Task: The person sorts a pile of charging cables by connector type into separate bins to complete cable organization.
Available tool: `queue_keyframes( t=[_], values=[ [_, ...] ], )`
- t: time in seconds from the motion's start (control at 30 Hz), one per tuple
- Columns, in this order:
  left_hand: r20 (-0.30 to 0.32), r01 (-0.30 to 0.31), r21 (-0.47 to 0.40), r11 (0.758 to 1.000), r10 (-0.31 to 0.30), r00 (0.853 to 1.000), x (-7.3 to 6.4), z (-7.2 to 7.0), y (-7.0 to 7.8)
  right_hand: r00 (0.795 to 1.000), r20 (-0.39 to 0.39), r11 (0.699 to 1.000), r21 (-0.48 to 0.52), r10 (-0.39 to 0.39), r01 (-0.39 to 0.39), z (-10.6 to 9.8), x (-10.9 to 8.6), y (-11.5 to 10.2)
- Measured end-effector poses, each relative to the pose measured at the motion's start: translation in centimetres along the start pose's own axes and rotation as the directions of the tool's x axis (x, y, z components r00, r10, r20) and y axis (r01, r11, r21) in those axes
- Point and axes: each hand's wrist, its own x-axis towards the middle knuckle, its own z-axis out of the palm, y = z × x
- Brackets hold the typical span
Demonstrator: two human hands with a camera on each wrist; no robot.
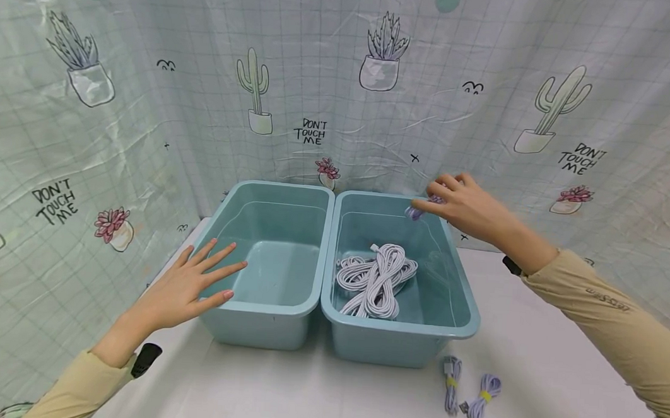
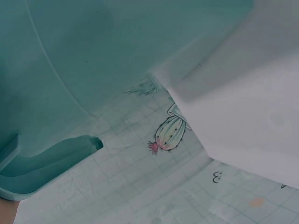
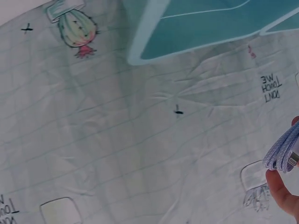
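In the head view my right hand (image 1: 455,202) pinches a coiled lilac cable (image 1: 416,211) above the back right corner of the right blue-green bin (image 1: 399,326). The right wrist view shows that braided cable (image 3: 282,151) between thumb and finger, with a metal plug end visible. Inside the right bin lie several bundled white cables (image 1: 385,281). My left hand (image 1: 185,289), fingers spread, is over the left edge of the left bin (image 1: 267,308), whose visible floor is bare. Whether it touches the rim I cannot tell.
On the white table (image 1: 246,387) in front of the right bin lie two lilac cables, one a narrow bundle (image 1: 451,385) and one looped (image 1: 483,400), both with yellow ties. A patterned curtain (image 1: 319,75) hangs behind the bins and along the left.
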Motion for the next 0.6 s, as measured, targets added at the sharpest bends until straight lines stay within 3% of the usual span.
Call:
queue_keyframes(
  t=[0.27,0.6],
  values=[
    [0.009,0.0,-0.004,1.0,0.0,1.0,0.1,0.1,0.0,0.999,0.008,0.999,-0.016,-0.049,0.049,0.0,3.5,-1.0],
    [0.013,-0.009,0.0,1.0,0.009,1.0,0.2,0.0,-0.1,0.987,-0.055,0.987,-0.071,-0.149,0.145,0.6,8.0,-2.8]
  ],
)
